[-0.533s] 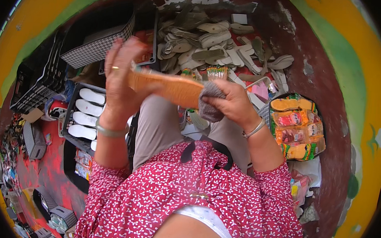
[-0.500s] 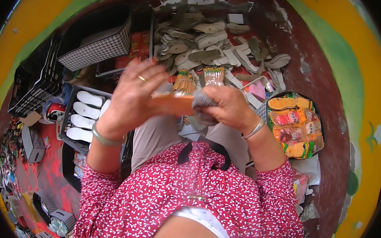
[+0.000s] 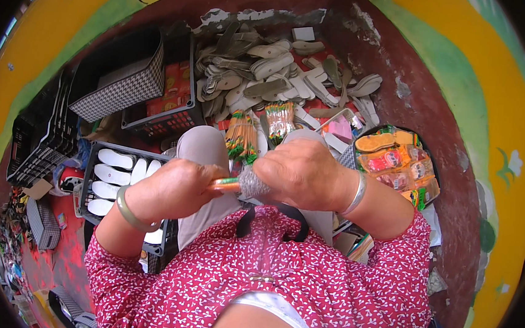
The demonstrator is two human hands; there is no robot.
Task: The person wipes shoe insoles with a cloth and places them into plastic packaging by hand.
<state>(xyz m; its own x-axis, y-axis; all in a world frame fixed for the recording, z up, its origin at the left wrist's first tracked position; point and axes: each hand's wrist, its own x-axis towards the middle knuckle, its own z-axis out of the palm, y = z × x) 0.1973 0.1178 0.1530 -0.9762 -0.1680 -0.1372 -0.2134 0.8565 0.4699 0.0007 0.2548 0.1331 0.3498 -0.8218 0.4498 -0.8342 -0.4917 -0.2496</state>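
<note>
While seated, left hand (image 3: 177,188) and right hand (image 3: 302,173) fists meeting, clutching orange sole (image 3: 227,184), grey cloth (image 3: 253,185)

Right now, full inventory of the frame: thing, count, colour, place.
sole: one, orange, held between both hands
cloth: one, grey, pressed on the sole under the right hand
sole pile: many, grey and beige, floor ahead
white soles: several, in a black crate at left
checked bin: one, black-and-white, upper left
packets: several, orange and yellow, in a tray at right
left hand: fingers around the sole, green bangle
right hand: fingers on the cloth, silver bangle
</note>
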